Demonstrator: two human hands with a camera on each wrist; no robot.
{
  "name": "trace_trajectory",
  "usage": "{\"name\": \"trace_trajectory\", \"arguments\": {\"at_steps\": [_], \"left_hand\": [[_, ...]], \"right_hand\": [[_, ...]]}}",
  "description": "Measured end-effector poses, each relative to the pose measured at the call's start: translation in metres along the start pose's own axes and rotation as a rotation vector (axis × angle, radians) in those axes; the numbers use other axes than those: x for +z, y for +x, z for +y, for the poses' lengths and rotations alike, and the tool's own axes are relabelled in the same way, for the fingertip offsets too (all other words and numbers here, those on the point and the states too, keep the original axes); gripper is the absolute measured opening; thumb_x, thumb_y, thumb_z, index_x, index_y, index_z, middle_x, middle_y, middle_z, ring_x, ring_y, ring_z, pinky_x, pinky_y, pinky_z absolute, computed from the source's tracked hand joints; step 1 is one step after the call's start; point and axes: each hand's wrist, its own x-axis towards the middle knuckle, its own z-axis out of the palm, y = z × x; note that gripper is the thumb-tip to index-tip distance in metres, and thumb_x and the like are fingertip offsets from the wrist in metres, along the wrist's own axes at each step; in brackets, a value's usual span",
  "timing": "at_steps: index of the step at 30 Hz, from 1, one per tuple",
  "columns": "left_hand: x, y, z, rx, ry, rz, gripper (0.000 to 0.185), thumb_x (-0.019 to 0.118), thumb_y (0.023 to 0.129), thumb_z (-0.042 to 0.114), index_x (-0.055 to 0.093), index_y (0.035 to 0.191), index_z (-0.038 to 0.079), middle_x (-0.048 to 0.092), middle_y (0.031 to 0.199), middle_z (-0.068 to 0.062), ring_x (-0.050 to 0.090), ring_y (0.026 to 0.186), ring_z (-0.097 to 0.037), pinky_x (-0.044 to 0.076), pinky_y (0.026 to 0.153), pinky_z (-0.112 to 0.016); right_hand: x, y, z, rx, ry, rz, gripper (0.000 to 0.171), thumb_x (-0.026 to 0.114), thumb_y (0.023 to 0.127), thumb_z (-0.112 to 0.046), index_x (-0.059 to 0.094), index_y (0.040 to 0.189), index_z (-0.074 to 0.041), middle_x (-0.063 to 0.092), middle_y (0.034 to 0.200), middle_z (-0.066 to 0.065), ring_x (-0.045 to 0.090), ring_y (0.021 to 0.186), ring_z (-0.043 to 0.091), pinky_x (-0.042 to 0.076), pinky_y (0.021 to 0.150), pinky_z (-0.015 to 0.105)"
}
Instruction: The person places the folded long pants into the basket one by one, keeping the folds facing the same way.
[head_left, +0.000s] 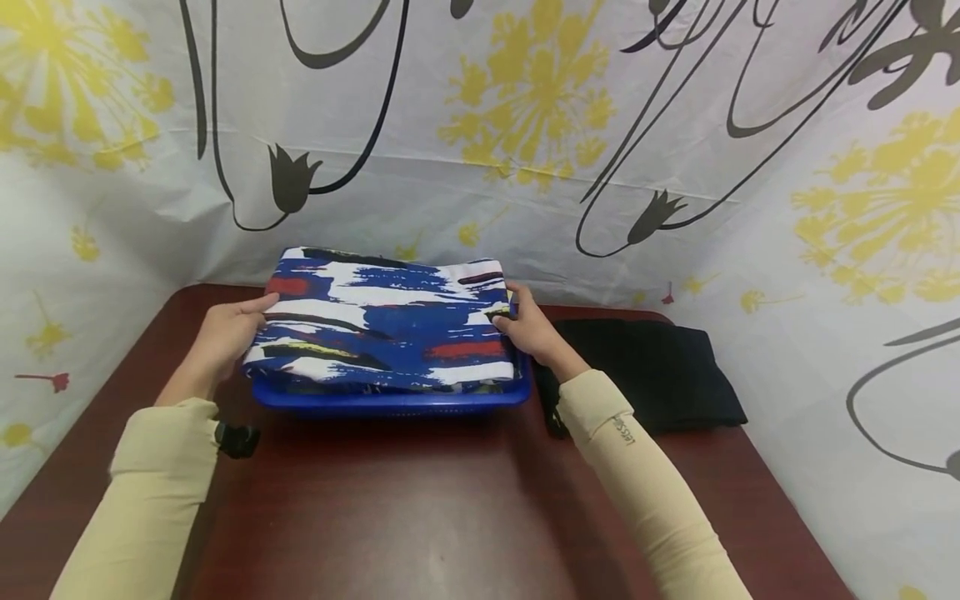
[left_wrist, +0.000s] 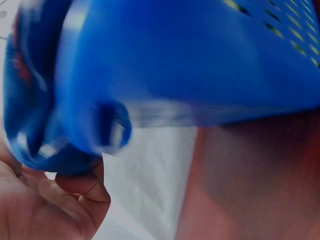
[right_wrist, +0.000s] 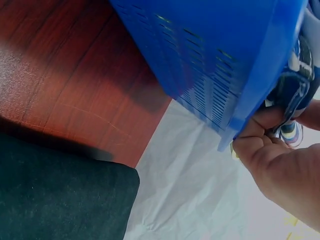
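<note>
two outstretched arms: left hand (head_left: 225,333) and right hand (head_left: 531,327) grip the blue basket's (head_left: 390,402) opposite ends.

a dark red-brown wooden bench (head_left: 420,508) fills the foreground, its top faintly glossy under soft light. behind the bench and to both its sides hangs a white curtain (head_left: 480,167) printed with yellow dandelion blooms, dark looping stems and tulip shapes, creased along horizontal folds.
</note>
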Motion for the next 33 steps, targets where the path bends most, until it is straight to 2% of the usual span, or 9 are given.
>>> {"name": "trace_trajectory", "arguments": {"at_steps": [3,5,12,16,23,33], "left_hand": [[0.0,0.005,-0.005,-0.01,-0.01,-0.023,0.049,0.03,0.1,0.017,0.028,0.149,0.019,0.022,0.157,-0.023,0.038,0.134,-0.038,0.045,0.103,-0.047],[0.0,0.005,-0.009,-0.014,-0.01,-0.025,0.049,0.029,0.1,0.019,0.028,0.149,0.019,0.019,0.158,-0.023,0.034,0.137,-0.039,0.04,0.107,-0.052],[-0.003,0.005,-0.01,-0.022,0.021,-0.044,0.048,0.026,0.102,0.024,0.024,0.151,0.022,0.018,0.158,-0.024,0.035,0.135,-0.04,0.04,0.106,-0.053],[-0.002,0.008,-0.01,0.001,0.025,-0.062,0.048,0.024,0.103,0.021,0.022,0.151,0.02,0.016,0.158,-0.024,0.031,0.137,-0.041,0.037,0.108,-0.056],[0.002,0.008,-0.009,0.028,0.023,-0.077,0.049,0.025,0.103,0.02,0.023,0.152,0.018,0.018,0.158,-0.025,0.032,0.137,-0.041,0.036,0.109,-0.056],[0.002,0.006,-0.009,0.03,0.034,-0.059,0.048,0.024,0.103,0.019,0.023,0.152,0.018,0.014,0.159,-0.023,0.021,0.144,-0.043,0.029,0.112,-0.059]], "right_hand": [[-0.002,0.003,0.0,0.009,-0.024,-0.009,0.063,0.051,0.1,-0.017,0.017,0.153,-0.017,0.039,0.146,0.02,0.053,0.118,0.036,0.039,0.108,0.051],[-0.001,0.003,0.0,0.011,-0.043,-0.018,0.063,0.051,0.1,-0.018,0.017,0.153,-0.017,0.039,0.146,0.02,0.053,0.118,0.036,0.039,0.108,0.051],[0.003,0.003,0.0,-0.012,-0.171,0.007,0.063,0.052,0.1,-0.022,0.019,0.153,-0.019,0.038,0.149,0.018,0.048,0.123,0.035,0.036,0.109,0.053],[0.003,0.002,0.004,-0.027,-0.21,0.015,0.063,0.051,0.1,-0.024,0.019,0.153,-0.018,0.039,0.149,0.019,0.049,0.124,0.035,0.038,0.108,0.054],[0.001,0.002,0.01,-0.023,-0.224,0.036,0.062,0.051,0.1,-0.026,0.02,0.153,-0.016,0.039,0.149,0.02,0.05,0.123,0.034,0.038,0.107,0.053],[0.005,0.002,0.011,-0.041,-0.24,0.054,0.061,0.05,0.1,-0.026,0.021,0.153,-0.014,0.042,0.147,0.022,0.051,0.123,0.035,0.04,0.105,0.053]]}}
